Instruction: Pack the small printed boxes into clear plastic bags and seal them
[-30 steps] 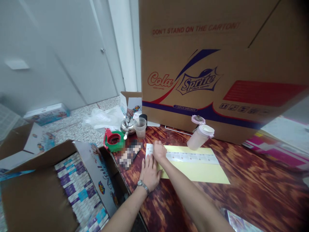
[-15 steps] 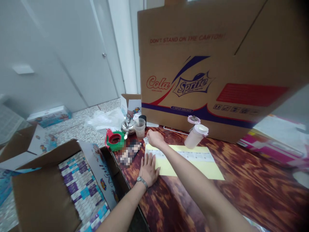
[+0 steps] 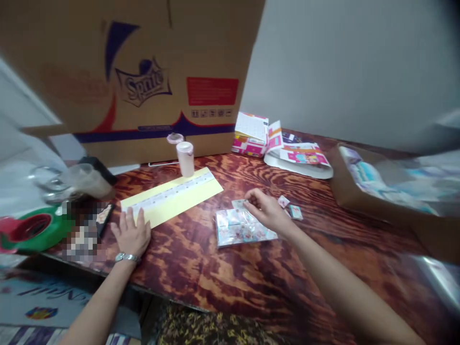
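My left hand lies flat on the wooden table, fingers apart, touching the near corner of a yellow sheet that carries a strip of white labels. My right hand hangs over a flat, shiny blue-and-white pack, its curled fingertips pinching a small pale piece. The piece is partly hidden by my fingers. Two small printed cards lie just past my right hand, beside a second one.
A large Sprite-printed carton stands at the back beside a pink-lidded plastic bottle. A green tape roll and a pixelated object sit at the left. Pink printed boxes and an open cardboard box lie farther right.
The view has swung right. My right hand has moved from the end of the label strip to the shiny pack. My left hand stays at the sheet's corner.
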Action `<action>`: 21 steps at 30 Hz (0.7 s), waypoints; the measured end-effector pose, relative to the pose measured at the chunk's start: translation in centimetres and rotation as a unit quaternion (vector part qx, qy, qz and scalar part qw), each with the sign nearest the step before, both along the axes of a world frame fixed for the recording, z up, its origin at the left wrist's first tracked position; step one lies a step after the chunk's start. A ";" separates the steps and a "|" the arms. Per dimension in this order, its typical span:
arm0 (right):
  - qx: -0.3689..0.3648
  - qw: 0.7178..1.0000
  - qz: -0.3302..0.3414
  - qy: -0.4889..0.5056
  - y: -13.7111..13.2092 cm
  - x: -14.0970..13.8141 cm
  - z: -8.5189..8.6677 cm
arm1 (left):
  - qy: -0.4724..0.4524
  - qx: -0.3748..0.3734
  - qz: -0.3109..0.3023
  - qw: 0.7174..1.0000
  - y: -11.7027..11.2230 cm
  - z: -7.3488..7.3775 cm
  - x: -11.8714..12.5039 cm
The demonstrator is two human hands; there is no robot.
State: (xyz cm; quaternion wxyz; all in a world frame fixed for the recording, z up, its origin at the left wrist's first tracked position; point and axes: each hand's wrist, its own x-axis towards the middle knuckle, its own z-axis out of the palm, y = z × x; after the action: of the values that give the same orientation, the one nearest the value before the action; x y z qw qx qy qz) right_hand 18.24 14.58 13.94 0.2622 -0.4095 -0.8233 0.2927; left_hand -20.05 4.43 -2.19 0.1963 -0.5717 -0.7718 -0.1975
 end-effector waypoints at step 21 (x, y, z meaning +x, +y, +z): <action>-0.154 0.979 -0.114 0.061 -1.2 3.3 -10.4 | -0.098 -0.047 -0.395 0.912 0.7 4.3 24.3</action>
State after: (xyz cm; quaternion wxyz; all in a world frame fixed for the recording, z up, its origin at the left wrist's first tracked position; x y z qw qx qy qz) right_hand 21.55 13.41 3.55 0.2776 -0.5177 -0.6984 0.4089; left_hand 4.20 5.10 2.14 -0.0010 -0.8161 -0.5069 -0.2775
